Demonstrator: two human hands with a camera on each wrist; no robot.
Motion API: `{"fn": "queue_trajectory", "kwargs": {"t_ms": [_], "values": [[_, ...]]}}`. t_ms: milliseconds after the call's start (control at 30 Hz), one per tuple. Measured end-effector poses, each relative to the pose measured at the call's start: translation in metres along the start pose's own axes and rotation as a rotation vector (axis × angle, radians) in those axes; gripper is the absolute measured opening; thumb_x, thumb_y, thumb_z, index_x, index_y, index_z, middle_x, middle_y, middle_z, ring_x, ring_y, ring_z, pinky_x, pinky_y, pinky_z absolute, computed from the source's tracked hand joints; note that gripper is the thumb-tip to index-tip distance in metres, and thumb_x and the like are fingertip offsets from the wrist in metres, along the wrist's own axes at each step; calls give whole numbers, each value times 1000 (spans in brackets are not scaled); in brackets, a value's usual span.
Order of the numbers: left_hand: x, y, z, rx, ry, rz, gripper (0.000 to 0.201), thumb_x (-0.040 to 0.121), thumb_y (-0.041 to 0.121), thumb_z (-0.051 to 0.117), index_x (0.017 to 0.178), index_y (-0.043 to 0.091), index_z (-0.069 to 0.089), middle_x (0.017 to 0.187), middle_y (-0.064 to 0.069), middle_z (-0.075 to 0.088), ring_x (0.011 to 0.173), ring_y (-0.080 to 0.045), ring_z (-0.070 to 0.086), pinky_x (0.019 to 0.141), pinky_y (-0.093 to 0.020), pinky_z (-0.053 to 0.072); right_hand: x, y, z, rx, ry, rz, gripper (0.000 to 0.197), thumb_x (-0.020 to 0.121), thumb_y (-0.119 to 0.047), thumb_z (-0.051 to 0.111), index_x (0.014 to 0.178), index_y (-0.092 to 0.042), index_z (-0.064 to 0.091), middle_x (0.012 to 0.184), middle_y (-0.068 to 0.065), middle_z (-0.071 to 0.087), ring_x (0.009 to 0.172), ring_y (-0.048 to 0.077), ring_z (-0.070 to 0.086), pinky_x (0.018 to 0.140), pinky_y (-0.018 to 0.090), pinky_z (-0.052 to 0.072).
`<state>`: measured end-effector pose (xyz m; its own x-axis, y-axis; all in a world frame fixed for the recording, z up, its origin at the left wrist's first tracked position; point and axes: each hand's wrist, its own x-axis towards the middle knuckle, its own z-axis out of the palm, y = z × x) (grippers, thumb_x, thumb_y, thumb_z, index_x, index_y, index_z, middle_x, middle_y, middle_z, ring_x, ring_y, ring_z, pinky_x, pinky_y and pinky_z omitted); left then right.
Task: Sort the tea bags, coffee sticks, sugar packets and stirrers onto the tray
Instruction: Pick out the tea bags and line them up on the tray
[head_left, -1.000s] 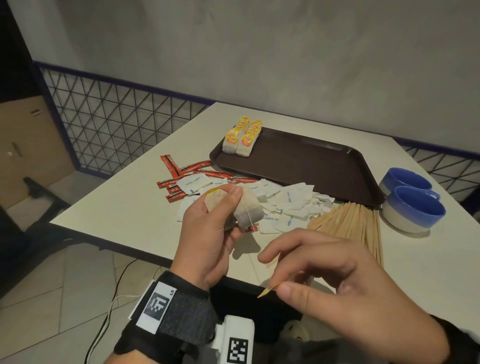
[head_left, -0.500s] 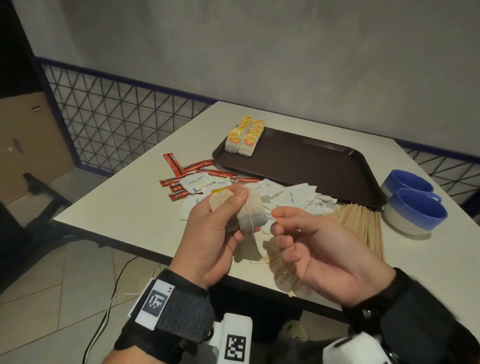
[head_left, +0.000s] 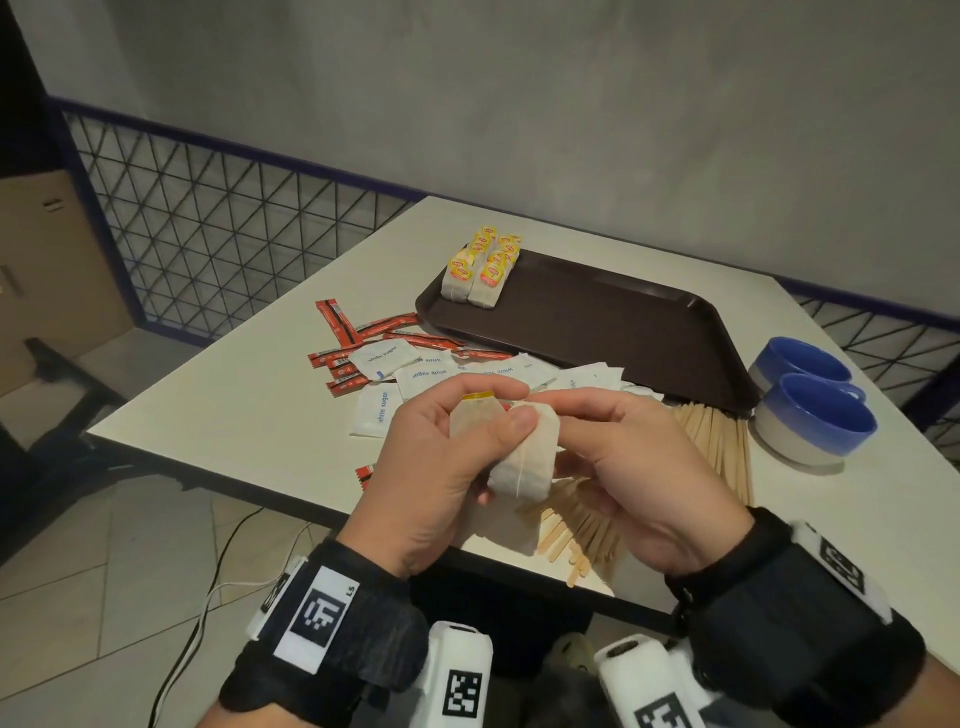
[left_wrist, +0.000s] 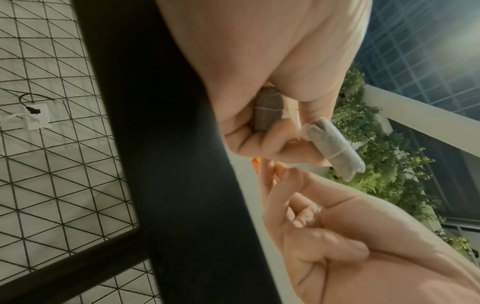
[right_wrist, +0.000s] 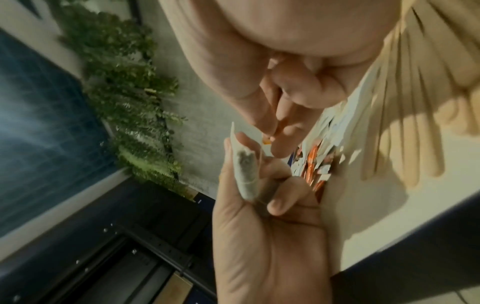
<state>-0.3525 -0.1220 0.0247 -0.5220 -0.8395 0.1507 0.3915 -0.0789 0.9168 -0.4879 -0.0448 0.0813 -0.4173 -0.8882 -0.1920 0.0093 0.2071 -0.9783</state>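
My left hand (head_left: 506, 408) grips a beige tea bag (head_left: 524, 462) between thumb and fingers, above the table's near edge. The left wrist view shows a second tea bag (left_wrist: 267, 113) tucked deeper in that hand, behind the first tea bag (left_wrist: 335, 148). My right hand (head_left: 550, 410) meets it from the right. In the right wrist view its thumb and forefinger pinch the orange-yellow tag (right_wrist: 267, 142) at the bag's top. Two rows of tea bags (head_left: 480, 270) lie in the far-left corner of the brown tray (head_left: 623, 332).
Red coffee sticks (head_left: 363, 332) and white sugar packets (head_left: 415, 374) lie scattered left of and in front of the tray. Wooden stirrers (head_left: 717, 441) fan out under my right hand. Two blue bowls (head_left: 815, 415) stand stacked at the right. A wire fence runs behind.
My right hand has risen from near my body to the tea bag and closed on its tag. The left hand has held the tea bags throughout, shifting slightly right.
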Motion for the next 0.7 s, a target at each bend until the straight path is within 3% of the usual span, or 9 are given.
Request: {"fn": "queue_trajectory", "kwargs": {"t_ms": [100,167,267,367,500,567,633,700], "values": [[0,0,0,27,-12,-6,28,74,35,85,99,30,75,98,-7,73,83,-21,69,53,-33,49,0,1,-1,-49,35,-78,8,86,-13,77,93,-12,80,84,14,75,51,14,59,37,22,30],[0,0,0,32,-7,2,30,72,37,86,100,31,75,100,-9,73,87,-24,69,64,-43,51,0,1,-3,-92,49,-118,5,86,-12,76,87,-13,81,82,12,73,51,14,55,41,25,34],[-1,1,1,20,-3,5,35,70,39,86,102,31,74,104,-17,72,91,-31,66,74,-58,50,0,-2,-6,-90,28,-133,12,87,-6,70,83,-9,80,84,11,73,59,20,61,47,31,44],[-1,1,1,43,-7,-6,34,74,35,85,105,30,73,106,-14,72,96,-36,68,84,-74,50,-1,-3,-7,-70,22,-213,12,88,-2,69,91,-7,79,89,16,74,74,31,69,58,37,53],[0,1,1,65,-25,-31,34,78,30,87,109,29,72,105,-15,72,94,-31,68,85,-71,51,0,-2,-8,-145,28,-315,32,83,-4,78,111,-18,70,89,11,76,83,33,72,65,38,58],[-1,1,1,45,-40,-38,34,78,26,88,107,27,72,100,-12,74,89,-25,69,81,-58,55,-1,-2,-10,-153,24,-320,37,82,-5,79,114,-19,66,87,8,77,78,28,72,64,35,58],[-2,2,0,35,-56,-43,33,76,25,86,106,26,72,97,-9,75,86,-22,71,78,-46,55,-2,-3,-13,-196,20,-362,21,84,-8,79,104,-14,71,86,5,77,73,21,71,63,33,56],[-2,3,0,40,-56,-49,32,76,25,84,106,27,73,96,-7,75,86,-19,72,77,-42,57,-3,-2,-16,-266,13,-410,7,88,-10,75,94,-13,74,83,5,74,70,20,67,62,32,56]]}}
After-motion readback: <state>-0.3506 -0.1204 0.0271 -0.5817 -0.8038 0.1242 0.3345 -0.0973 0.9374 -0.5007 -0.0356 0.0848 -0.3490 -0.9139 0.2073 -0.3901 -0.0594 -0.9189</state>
